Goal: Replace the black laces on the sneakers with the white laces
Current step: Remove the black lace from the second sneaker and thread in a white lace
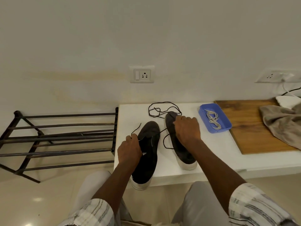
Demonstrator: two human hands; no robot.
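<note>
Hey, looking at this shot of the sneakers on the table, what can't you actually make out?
Head view only:
Right sneaker eyelets: covered by the right hand; what it grips is hidden too.
Left sneaker eyelets: dark on dark, partly behind the left hand, which pinches a black lace.
White laces in the blue tray: too small to count.
Cloth: cut off by the right edge.
</note>
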